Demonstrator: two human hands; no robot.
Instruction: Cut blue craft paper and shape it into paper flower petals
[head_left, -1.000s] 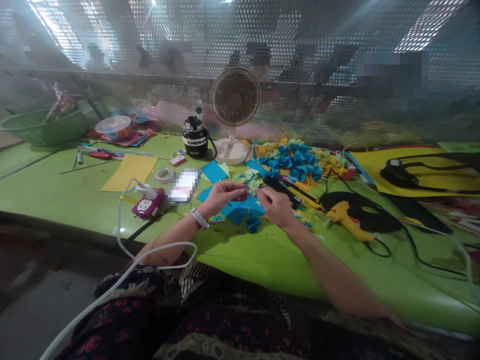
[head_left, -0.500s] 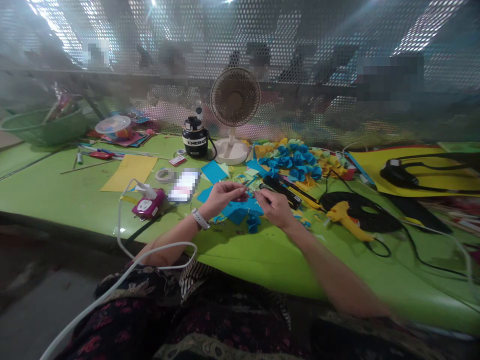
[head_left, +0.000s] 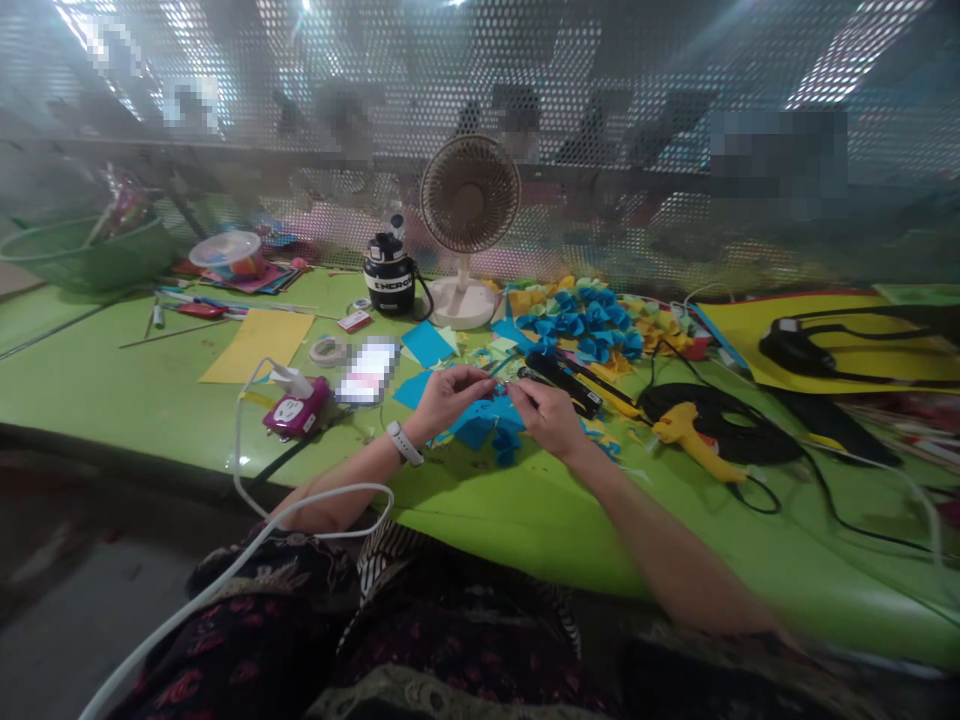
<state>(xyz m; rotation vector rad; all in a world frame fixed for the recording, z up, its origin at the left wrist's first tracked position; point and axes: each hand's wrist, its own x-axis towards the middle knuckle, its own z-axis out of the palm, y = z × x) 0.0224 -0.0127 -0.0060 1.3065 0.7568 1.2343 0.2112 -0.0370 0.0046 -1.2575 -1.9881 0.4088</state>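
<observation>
Left hand (head_left: 454, 390) and right hand (head_left: 549, 410) close together at the middle of a glossy green surface (head_left: 480, 515), thumb and finger pinched in each, tips nearly meeting. Seemingly clamped on a tiny piece (head_left: 501, 387) between them, above loose blue paper (head_left: 472, 430); too small to tell what, possibly a bluish scrap. Looks like fine shaping or joining at the fingertips, midway through. Probably calls next for a light, steady pinch, with little wrist movement, so as not to crush or drop so slight a thing.

Just beside, on the near side, a crumpled, cupped blue paper form (head_left: 506, 446). Farther right, a heap of folded paper blossoms (head_left: 596, 320), blue, yellow and pale green, with crisp, curling, petal-like edges; likely to bend easily. Nearer right, a slim black tool (head_left: 562, 380) and a yellow glue gun (head_left: 697, 440), smooth and hard, against a flat black disc (head_left: 754, 425). On the left, a stiff, flat yellow sheet (head_left: 259, 345) and a ring of tape (head_left: 330, 350). On the left wrist, a pale, smooth band (head_left: 405, 443).
</observation>
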